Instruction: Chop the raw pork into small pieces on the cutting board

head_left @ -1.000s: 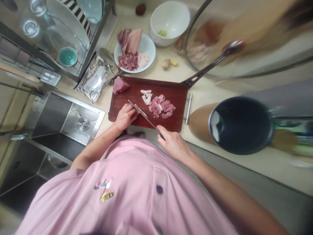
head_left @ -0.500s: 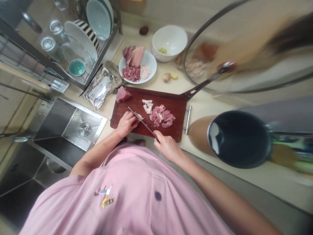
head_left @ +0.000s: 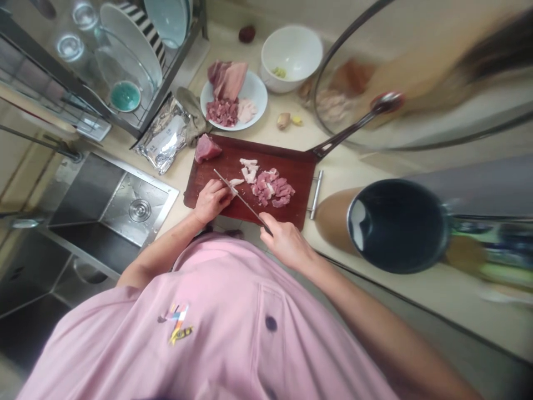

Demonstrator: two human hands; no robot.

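Strip of pale fat [head_left: 236, 182], by the look of it, on the near left part of a red-brown cutting board [head_left: 270, 155], crossed by the blade of a thin knife [head_left: 241, 197]. Likely light, limp and greasy, quick to skid under pressure and to squash rather than snap; hardly fragile, though too small to offer much purchase. Best pinned flat from above at the end away from the blade, fingertips tucked back, with the knife kept by its handle. Directly at the bent fingertips of the left hand [head_left: 211, 200], with the free end poking out past the blade. Left hand curled low over the board, gripping the near end; right hand [head_left: 287, 240] closed around the dark knife handle, blade slanting away toward the far left. Depth of any cut impossible to tell from above. Farther right on the board, loose white pieces [head_left: 249, 171] beside a heap of chopped pink meat [head_left: 272, 188]; at the far left corner, a larger pink chunk [head_left: 207, 149]. Beyond the board, a pale plate [head_left: 261, 103] bearing more meat, a white bowl [head_left: 291, 50] with greenish bits inside, and a foil packet [head_left: 162, 141]. Off to the right, a dark pot [head_left: 397, 228], well apart from both hands; off to the left, a steel sink [head_left: 119, 191].
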